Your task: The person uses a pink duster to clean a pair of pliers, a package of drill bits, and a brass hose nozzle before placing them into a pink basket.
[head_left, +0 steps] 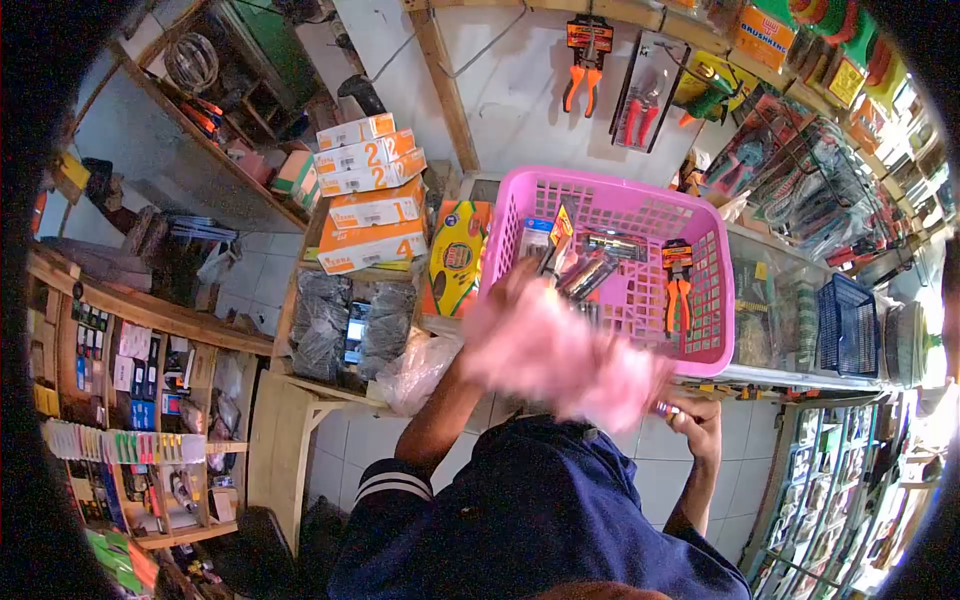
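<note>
Navy shirt [540,500] nearest; right hand [697,422] closed round the handle of a blurred pink duster [545,355], over the pink basket's [620,183] near side; left hand [514,284] partly hidden, grip unclear; dusting seems underway; next move calls for steadiness.

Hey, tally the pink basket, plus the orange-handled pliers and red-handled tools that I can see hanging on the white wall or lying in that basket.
Pink basket: 1
Orange-handled pliers: 2, one hanging, one in the basket
Red-handled tool: 1, hanging
Total: 4
</note>
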Demonstrator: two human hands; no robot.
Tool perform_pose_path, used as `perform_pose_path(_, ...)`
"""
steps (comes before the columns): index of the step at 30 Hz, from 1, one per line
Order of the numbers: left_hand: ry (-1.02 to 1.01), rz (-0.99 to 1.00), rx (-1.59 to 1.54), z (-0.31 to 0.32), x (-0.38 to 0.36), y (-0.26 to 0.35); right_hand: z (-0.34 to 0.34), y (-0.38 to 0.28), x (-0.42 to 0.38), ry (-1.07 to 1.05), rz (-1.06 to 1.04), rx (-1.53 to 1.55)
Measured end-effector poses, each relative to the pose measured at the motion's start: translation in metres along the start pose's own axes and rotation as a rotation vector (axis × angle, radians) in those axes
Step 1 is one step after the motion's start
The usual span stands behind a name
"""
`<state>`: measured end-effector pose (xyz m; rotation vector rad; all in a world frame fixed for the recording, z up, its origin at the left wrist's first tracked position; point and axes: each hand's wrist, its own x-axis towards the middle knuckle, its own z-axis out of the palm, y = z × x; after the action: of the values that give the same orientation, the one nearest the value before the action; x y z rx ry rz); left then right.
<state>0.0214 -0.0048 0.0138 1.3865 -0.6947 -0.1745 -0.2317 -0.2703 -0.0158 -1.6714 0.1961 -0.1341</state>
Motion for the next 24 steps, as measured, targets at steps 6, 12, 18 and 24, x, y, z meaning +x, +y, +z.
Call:
perform_pose_path(6,-0.087,-0.343,-0.252,-0.002,0.008,0.038,0.006,-0.001,0.003,0.119,-0.041,0.023)
perform_pose_path(12,-0.148,-0.395,-0.826,-0.008,0.006,0.019,-0.003,-0.005,0.008,0.062,-0.105,-0.057)
perform_pose_path(18,-0.003,-0.085,0.193,-0.008,-0.003,-0.004,-0.014,0.0,0.006,0.071,-0.071,-0.064)
perform_pose_path(24,-0.02,-0.372,-0.507,-0.004,-0.002,0.013,-0.021,-0.01,0.001,0.054,-0.044,-0.069)
